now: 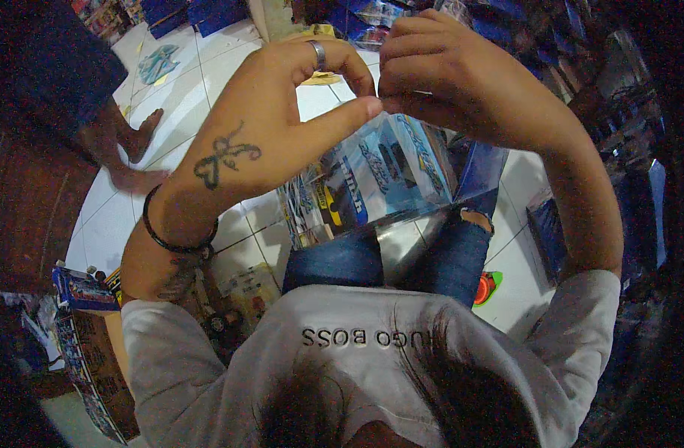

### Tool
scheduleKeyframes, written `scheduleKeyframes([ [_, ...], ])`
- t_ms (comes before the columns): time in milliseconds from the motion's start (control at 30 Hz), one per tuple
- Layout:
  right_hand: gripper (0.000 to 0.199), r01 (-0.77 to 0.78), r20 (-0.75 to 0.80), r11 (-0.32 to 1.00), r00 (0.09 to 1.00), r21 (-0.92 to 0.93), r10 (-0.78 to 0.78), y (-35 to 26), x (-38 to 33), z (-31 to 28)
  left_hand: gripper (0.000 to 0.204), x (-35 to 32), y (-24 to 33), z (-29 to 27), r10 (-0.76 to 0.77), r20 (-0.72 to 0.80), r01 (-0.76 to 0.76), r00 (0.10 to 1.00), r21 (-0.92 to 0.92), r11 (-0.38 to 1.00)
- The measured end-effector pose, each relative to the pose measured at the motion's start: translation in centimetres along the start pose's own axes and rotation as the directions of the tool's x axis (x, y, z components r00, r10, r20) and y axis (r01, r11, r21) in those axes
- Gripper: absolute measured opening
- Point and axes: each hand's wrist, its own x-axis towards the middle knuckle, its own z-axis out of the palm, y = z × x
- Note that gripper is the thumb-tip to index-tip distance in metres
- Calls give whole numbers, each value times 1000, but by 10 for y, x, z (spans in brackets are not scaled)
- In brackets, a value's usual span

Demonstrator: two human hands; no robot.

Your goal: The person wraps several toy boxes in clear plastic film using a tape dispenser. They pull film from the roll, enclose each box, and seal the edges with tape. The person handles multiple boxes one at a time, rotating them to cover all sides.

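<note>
Both of my hands are raised in front of me, fingertips meeting. My left hand, with a ring and a dark wristband, pinches thumb against index finger. Its tips touch the curled fingers of my right hand, which is closed. Whatever is between the fingers is too small or hidden to make out. Below them, over my lap, lies a clear plastic package with blue, white and yellow printed cards showing vehicle pictures. My hands partly cover its far edge.
At far left are another person's feet on the tiled floor. Shiny blue packages lie at the back; more are piled along the right. An open cardboard box stands at lower left. A small green and red object lies beside my leg.
</note>
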Motion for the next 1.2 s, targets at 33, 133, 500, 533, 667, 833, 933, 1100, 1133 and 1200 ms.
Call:
scheduleKeyframes([
  [33, 14, 50, -8, 998, 999, 45, -50, 4, 3, -1, 12, 1, 1, -2, -7, 7, 7, 1000, 50, 999],
  [133, 13, 69, 26, 995, 997, 76, -71, 6, 8, -5, 10, 5, -4, -3, 84, 23, -86, 996, 71, 994],
  [500, 11, 41, 10, 987, 999, -157, -40, -12, -8, -2, 28, 0, -15, 9, -137, 18, 138, 990, -120, 983],
  [533, 10, -2, 31, 995, 999, -97, 5, -10, -6, -3, 27, 0, -12, 8, -5, -62, 10, 998, 81, 997],
  [667, 9, -30, 28, 996, 999, 80, 28, -14, 2, -19, 12, -5, -1, 3, 45, 29, -52, 999, 340, 939],
  [833, 8, -280, 100, 958, 957, 62, 273, -27, -1, -34, 10, -11, -2, 14, 101, -55, -71, 993, 404, 912],
  [933, 14, -113, -173, 993, 979, -40, 104, -23, -6, -12, 10, -13, -1, 18, 75, -75, -40, 994, 385, 922],
  [1100, 13, -92, -142, 996, 986, 4, 91, -16, -11, 12, 13, -22, 13, -8, -135, 12, 113, 991, 480, 870],
  [1133, 12, -106, -123, 994, 987, 18, 108, -16, -10, 12, 15, -24, 14, -15, -207, 66, 140, 976, 537, 832],
  [1200, 12, -127, -129, 989, 982, 78, 137, -18, -7, 10, 15, -25, 12, -17, -162, -28, 156, 986, 480, 864],
])
